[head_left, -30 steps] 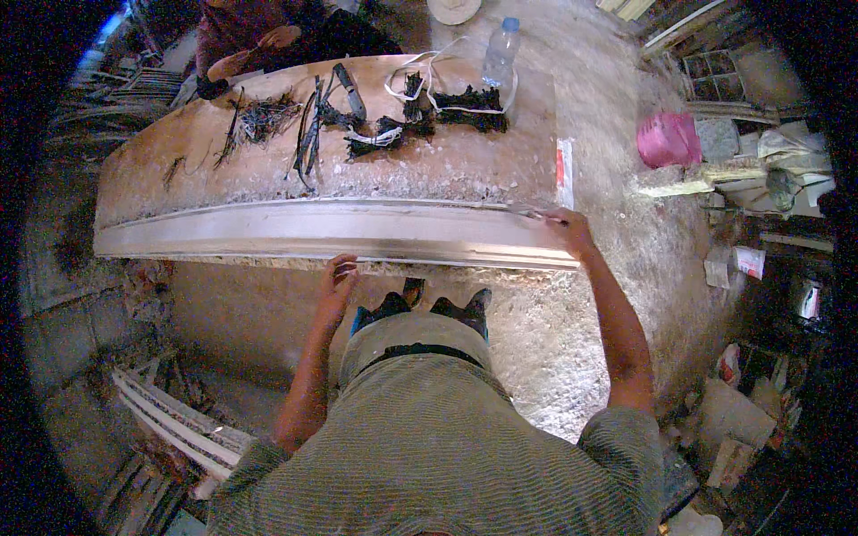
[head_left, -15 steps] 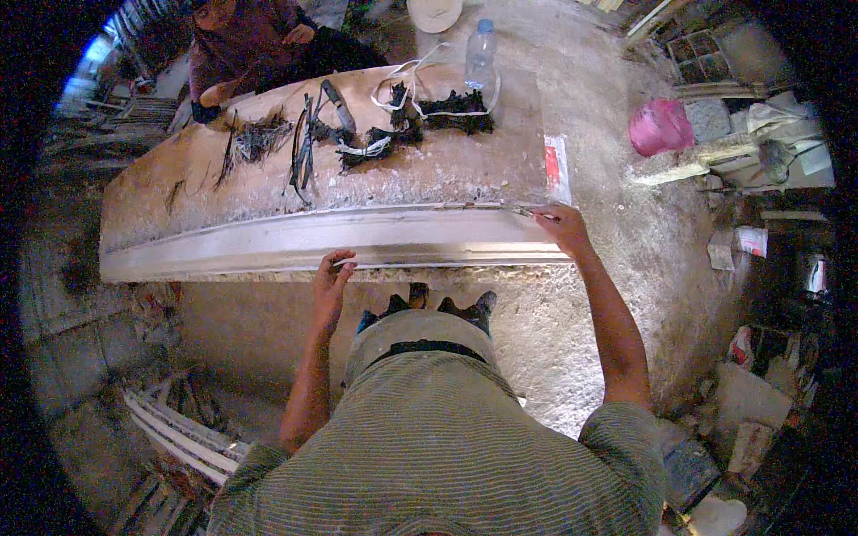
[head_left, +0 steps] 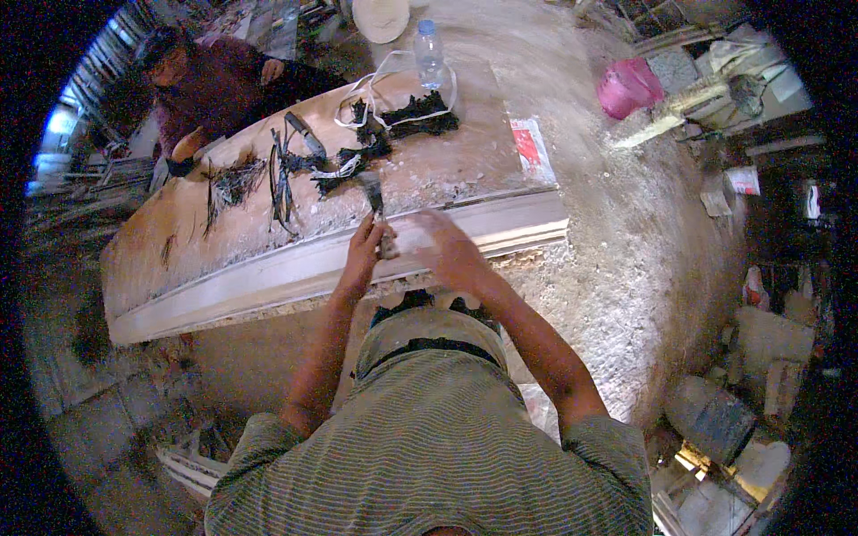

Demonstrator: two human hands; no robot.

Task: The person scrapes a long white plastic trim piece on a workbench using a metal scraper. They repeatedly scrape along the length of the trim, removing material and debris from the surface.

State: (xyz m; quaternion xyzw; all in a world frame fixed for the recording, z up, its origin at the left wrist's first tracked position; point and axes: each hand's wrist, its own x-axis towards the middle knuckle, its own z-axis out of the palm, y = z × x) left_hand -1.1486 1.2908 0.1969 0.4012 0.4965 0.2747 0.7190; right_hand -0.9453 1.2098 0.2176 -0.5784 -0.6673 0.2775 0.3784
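Note:
A long white moulding (head_left: 313, 254) with stepped ridges lies along the near edge of a brown work board (head_left: 465, 147). Above it, my left hand (head_left: 362, 246) is closed round the pale, crusted handle of what looks like a scraper. The dark blade of this scraper (head_left: 372, 190) points away from me, over the board. Just to its right is my right hand (head_left: 440, 234), above the moulding's middle. Motion smears its fingers, so whether they hold anything is unclear.
Dark fibre bundles (head_left: 420, 114), white cord (head_left: 344, 112) and a dark-handled tool (head_left: 306, 136) lie on the board. A clear bottle (head_left: 429, 58) stands at its far edge. Another person (head_left: 210, 98) sits beyond, at far left. A pink bag (head_left: 629, 89) is off to the right.
My right hand has left the moulding's right end and come in beside my left. My left hand has risen from the near edge and now grips the scraper. The whole view has turned slightly.

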